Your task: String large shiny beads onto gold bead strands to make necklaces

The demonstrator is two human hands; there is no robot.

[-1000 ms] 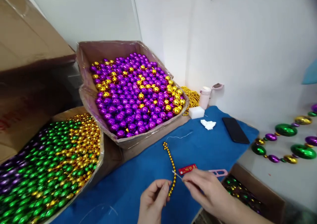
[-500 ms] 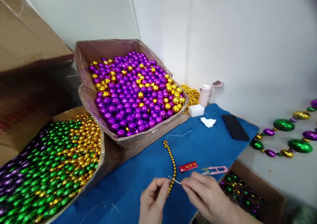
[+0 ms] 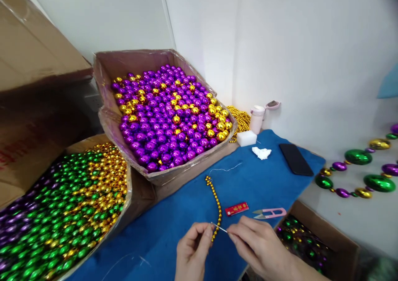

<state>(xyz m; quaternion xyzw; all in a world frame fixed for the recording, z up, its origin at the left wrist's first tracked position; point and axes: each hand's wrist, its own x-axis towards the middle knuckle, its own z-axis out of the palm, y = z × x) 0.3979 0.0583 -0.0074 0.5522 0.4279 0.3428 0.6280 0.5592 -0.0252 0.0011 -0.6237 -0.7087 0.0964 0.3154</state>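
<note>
Head view: a gold bead string (image 3: 219, 211) lies mid-tabletop (image 3: 248, 185), running far to near. Beside its near end, the left hand (image 3: 193, 246) has its grip pinched together, contents hidden; the right hand (image 3: 257, 240) clamps a thin stick (image 3: 222, 229).

Closed off by pale walls (image 3: 298, 57) across the upper right, softly lit; furnished with a blue-covered table (image 3: 264, 187) at lower centre.
</note>
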